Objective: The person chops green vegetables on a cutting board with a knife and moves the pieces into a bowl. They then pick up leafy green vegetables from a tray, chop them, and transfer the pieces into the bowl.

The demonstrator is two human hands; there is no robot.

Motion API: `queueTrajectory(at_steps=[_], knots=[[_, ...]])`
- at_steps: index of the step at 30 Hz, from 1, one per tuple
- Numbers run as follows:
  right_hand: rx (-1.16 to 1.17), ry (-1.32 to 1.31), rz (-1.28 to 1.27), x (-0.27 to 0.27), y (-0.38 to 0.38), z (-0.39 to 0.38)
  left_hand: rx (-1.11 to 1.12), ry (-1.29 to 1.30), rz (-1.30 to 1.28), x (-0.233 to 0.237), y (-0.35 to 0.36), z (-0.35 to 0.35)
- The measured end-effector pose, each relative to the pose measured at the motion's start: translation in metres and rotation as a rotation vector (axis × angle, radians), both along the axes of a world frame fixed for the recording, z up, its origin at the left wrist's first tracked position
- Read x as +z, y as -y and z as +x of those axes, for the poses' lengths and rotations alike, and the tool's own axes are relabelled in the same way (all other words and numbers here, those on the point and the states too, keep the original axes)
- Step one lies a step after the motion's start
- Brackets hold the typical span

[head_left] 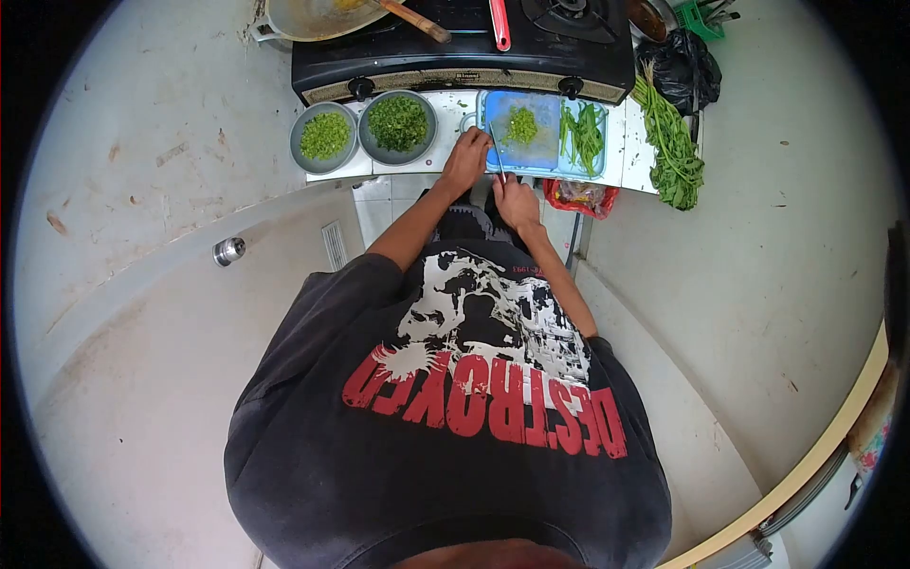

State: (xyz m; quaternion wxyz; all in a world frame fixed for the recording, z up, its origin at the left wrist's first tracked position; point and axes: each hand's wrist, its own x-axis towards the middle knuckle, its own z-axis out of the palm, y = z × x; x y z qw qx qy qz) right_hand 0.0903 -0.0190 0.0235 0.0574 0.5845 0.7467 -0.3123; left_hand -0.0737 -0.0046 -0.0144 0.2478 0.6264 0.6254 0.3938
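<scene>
My right hand is closed round the handle of a knife, whose blade reaches forward over the left part of a blue cutting board. Beside the blade, my left hand is at the board's left edge with its fingers pressed together; what they hold, if anything, is too small to make out. Chopped green pieces lie on the board just beyond the knife. Uncut leafy greens rest on the board's right part.
Two grey bowls of chopped greens stand left of the board. Behind is a black stove with a pan. A leafy bunch, a black bag and a red container are at the right.
</scene>
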Motion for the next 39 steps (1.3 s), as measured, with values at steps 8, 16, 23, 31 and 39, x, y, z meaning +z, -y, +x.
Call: queueTrajectory(at_steps=[8, 16, 23, 31, 39], knots=[[-0.002, -0.032, 0.027, -0.013, -0.016, -0.009, -0.003, -0.034, 0.009, -0.001, 0.000, 0.000], [0.014, 0.013, 0.072, -0.011, -0.004, -0.004, -0.005, -0.027, 0.001, 0.003, 0.002, 0.000], [0.006, 0.024, 0.043, -0.012, 0.007, 0.005, 0.039, 0.078, -0.147, 0.005, 0.000, -0.001], [-0.022, -0.002, 0.045, -0.008, -0.015, -0.012, -0.017, -0.031, -0.129, 0.010, 0.002, -0.003], [0.028, 0.006, 0.063, -0.008, 0.004, 0.005, -0.011, 0.003, -0.113, 0.012, 0.000, -0.002]])
